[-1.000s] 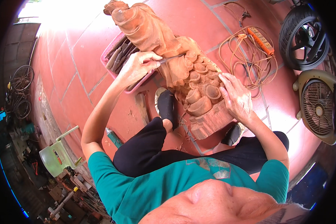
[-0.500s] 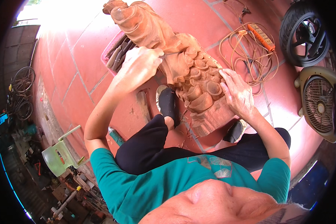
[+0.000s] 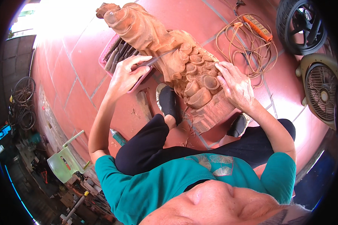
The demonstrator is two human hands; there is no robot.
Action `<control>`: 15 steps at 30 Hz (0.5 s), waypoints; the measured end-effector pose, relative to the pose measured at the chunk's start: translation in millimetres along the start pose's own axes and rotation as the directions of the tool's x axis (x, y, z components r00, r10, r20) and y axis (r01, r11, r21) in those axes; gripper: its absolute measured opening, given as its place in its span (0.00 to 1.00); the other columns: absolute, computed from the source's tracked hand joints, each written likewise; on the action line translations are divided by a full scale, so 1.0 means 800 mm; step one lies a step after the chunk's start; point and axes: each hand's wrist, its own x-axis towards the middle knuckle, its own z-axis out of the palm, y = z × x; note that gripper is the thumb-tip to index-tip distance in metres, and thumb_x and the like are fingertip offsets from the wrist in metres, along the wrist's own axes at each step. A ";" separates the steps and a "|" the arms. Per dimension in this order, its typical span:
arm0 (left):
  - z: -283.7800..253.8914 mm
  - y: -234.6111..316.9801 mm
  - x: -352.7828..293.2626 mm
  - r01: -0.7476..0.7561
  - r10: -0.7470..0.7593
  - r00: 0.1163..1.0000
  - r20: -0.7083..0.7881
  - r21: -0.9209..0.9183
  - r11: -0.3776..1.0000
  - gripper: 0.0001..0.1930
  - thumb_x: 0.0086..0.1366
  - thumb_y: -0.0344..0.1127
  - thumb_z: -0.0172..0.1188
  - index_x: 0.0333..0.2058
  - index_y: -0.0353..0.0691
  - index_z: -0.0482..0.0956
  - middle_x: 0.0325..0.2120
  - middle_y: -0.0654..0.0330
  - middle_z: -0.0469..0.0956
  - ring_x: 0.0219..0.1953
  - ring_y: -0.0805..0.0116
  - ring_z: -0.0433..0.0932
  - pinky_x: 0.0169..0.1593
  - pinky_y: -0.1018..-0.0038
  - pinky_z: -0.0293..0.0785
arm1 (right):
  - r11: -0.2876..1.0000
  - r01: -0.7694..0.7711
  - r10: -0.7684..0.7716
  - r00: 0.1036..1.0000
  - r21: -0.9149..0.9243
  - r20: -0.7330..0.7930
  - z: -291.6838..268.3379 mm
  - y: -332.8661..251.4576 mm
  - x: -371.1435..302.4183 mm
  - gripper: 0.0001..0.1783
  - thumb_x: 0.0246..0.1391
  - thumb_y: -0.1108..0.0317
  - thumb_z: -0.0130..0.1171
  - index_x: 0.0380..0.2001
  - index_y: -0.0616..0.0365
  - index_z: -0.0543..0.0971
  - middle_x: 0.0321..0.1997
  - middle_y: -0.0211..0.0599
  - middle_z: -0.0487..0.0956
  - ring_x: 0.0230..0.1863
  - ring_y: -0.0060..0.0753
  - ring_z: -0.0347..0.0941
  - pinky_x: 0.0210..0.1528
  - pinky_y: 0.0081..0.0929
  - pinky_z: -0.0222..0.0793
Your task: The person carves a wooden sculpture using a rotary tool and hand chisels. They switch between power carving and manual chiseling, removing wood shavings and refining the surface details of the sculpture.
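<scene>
A brown wood carving (image 3: 193, 71) with draped folds and rounded lumps leans diagonally between my feet. My left hand (image 3: 127, 73) pinches the dark handle of a slim carving chisel (image 3: 163, 55) between thumb and fingers. The thin blade points right, its tip at the carving's surface beside the lumps. With fingers extended, my right hand (image 3: 234, 84) rests on the carving's right edge near its rough base block. Just behind my left hand is a pink tray (image 3: 102, 60) of dark-handled tools (image 3: 118, 52).
An orange power strip (image 3: 257, 27) and tangled cable (image 3: 233, 52) lie right of the carving. Beyond are a black wheel (image 3: 302, 28) and a fan (image 3: 321, 88). A mallet-like wooden piece (image 3: 143, 103) and green tool (image 3: 118, 137) lie left of my feet, near a pale green chair (image 3: 65, 163).
My left hand has turned from a closed grip over the tool to a looser pinch, moving slightly left and down. My right hand stays on the carving. The whole view has shifted slightly.
</scene>
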 end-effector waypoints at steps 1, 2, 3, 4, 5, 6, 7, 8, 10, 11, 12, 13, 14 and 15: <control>-0.002 0.005 -0.004 -0.005 0.005 1.000 -0.021 0.017 1.000 0.15 0.62 0.28 0.63 0.48 0.35 0.80 0.35 0.58 0.82 0.33 0.75 0.77 0.42 0.76 0.74 | 1.000 0.003 -0.003 1.000 0.000 -0.001 0.000 0.000 0.000 0.21 0.59 0.67 0.57 0.54 0.62 0.73 0.53 0.44 0.75 0.52 0.44 0.74 0.53 0.36 0.72; -0.005 0.014 -0.008 -0.022 0.023 1.000 -0.021 0.049 0.999 0.14 0.62 0.27 0.63 0.47 0.35 0.81 0.34 0.58 0.82 0.33 0.74 0.78 0.42 0.75 0.75 | 1.000 0.007 -0.007 1.000 -0.001 -0.002 0.000 0.000 0.000 0.21 0.59 0.67 0.57 0.55 0.62 0.73 0.53 0.44 0.75 0.52 0.43 0.74 0.53 0.36 0.72; -0.009 0.025 -0.014 -0.040 0.042 0.999 -0.021 0.082 0.996 0.14 0.62 0.27 0.62 0.47 0.35 0.81 0.34 0.57 0.83 0.32 0.73 0.79 0.41 0.75 0.75 | 1.000 0.010 -0.010 1.000 -0.002 -0.003 -0.001 0.000 0.000 0.21 0.59 0.66 0.57 0.55 0.62 0.73 0.53 0.44 0.75 0.53 0.43 0.74 0.53 0.36 0.72; -0.012 0.035 -0.019 -0.056 0.059 0.998 -0.017 0.117 0.992 0.13 0.62 0.26 0.62 0.46 0.35 0.81 0.34 0.56 0.83 0.31 0.71 0.79 0.41 0.74 0.76 | 1.000 0.005 -0.005 1.000 -0.005 0.000 0.000 0.000 0.000 0.21 0.59 0.66 0.57 0.55 0.62 0.73 0.54 0.43 0.75 0.53 0.43 0.74 0.53 0.36 0.72; -0.013 0.046 -0.026 -0.081 0.080 0.997 0.014 0.142 0.987 0.13 0.61 0.26 0.62 0.45 0.34 0.81 0.34 0.55 0.83 0.31 0.68 0.80 0.40 0.73 0.76 | 1.000 0.000 0.000 1.000 -0.009 0.003 0.000 0.001 -0.001 0.21 0.59 0.66 0.57 0.55 0.62 0.73 0.54 0.43 0.75 0.53 0.43 0.74 0.53 0.36 0.72; -0.013 0.057 -0.033 -0.106 0.099 0.994 0.048 0.167 0.980 0.12 0.61 0.26 0.61 0.45 0.34 0.81 0.35 0.53 0.83 0.31 0.65 0.81 0.39 0.73 0.76 | 1.000 -0.007 0.008 1.000 -0.010 0.006 0.002 0.001 -0.002 0.21 0.59 0.65 0.57 0.55 0.61 0.73 0.54 0.43 0.75 0.53 0.43 0.74 0.53 0.36 0.72; -0.010 0.064 -0.038 -0.131 0.117 0.990 0.083 0.192 0.973 0.12 0.61 0.26 0.61 0.44 0.34 0.82 0.35 0.52 0.83 0.31 0.62 0.82 0.38 0.72 0.77 | 1.000 -0.007 0.007 1.000 -0.012 0.002 0.002 0.002 -0.002 0.21 0.60 0.65 0.57 0.55 0.61 0.73 0.54 0.43 0.75 0.53 0.43 0.74 0.53 0.36 0.72; -0.006 0.068 -0.040 -0.174 0.162 0.984 0.073 0.219 0.960 0.11 0.61 0.26 0.61 0.43 0.34 0.82 0.35 0.51 0.83 0.31 0.60 0.82 0.37 0.71 0.77 | 1.000 -0.007 0.007 1.000 -0.014 -0.003 0.002 0.003 -0.002 0.22 0.60 0.65 0.56 0.55 0.61 0.73 0.54 0.43 0.75 0.53 0.43 0.74 0.53 0.36 0.73; 0.003 0.076 -0.043 -0.253 0.248 0.967 0.053 0.277 0.927 0.11 0.61 0.26 0.60 0.42 0.34 0.82 0.36 0.50 0.83 0.33 0.54 0.82 0.36 0.69 0.77 | 1.000 -0.009 0.009 1.000 -0.010 -0.005 0.004 0.003 -0.002 0.22 0.60 0.64 0.57 0.55 0.61 0.73 0.54 0.43 0.75 0.53 0.43 0.74 0.53 0.36 0.73; 0.004 0.083 -0.042 -0.236 0.225 0.972 0.070 0.308 0.922 0.10 0.63 0.29 0.58 0.42 0.35 0.82 0.35 0.51 0.82 0.33 0.50 0.82 0.35 0.64 0.76 | 1.000 -0.015 0.015 1.000 -0.006 -0.003 0.005 0.003 -0.002 0.22 0.60 0.64 0.57 0.55 0.61 0.73 0.54 0.43 0.75 0.53 0.43 0.74 0.53 0.36 0.73; 0.006 0.088 -0.040 -0.239 0.223 0.971 0.085 0.368 0.899 0.10 0.63 0.29 0.59 0.43 0.35 0.82 0.33 0.51 0.82 0.32 0.51 0.81 0.35 0.64 0.76 | 1.000 -0.018 0.018 1.000 -0.004 0.000 0.005 0.003 -0.002 0.22 0.60 0.64 0.57 0.55 0.61 0.73 0.54 0.44 0.75 0.53 0.43 0.74 0.53 0.36 0.73; 0.008 0.092 -0.037 -0.242 0.221 0.970 0.100 0.426 0.872 0.10 0.64 0.29 0.59 0.43 0.35 0.82 0.31 0.51 0.81 0.30 0.52 0.81 0.35 0.65 0.76 | 1.000 -0.011 0.011 1.000 0.003 -0.008 0.006 0.003 -0.003 0.22 0.60 0.64 0.57 0.55 0.61 0.73 0.54 0.44 0.75 0.54 0.44 0.74 0.53 0.37 0.73; 0.010 0.097 -0.036 -0.246 0.218 0.969 0.114 0.482 0.841 0.10 0.64 0.29 0.59 0.43 0.35 0.82 0.29 0.51 0.81 0.29 0.53 0.81 0.35 0.66 0.75 | 1.000 -0.004 0.005 1.000 0.010 -0.015 0.007 0.004 -0.003 0.22 0.60 0.64 0.57 0.55 0.61 0.73 0.55 0.44 0.75 0.54 0.44 0.74 0.53 0.37 0.73; 0.013 0.103 -0.034 -0.250 0.209 0.968 0.138 0.546 0.800 0.10 0.64 0.29 0.58 0.42 0.35 0.82 0.29 0.50 0.80 0.29 0.52 0.80 0.34 0.64 0.75 | 1.000 0.002 -0.002 1.000 0.014 -0.021 0.008 0.006 -0.003 0.22 0.60 0.64 0.56 0.55 0.61 0.73 0.55 0.44 0.75 0.54 0.44 0.74 0.53 0.37 0.73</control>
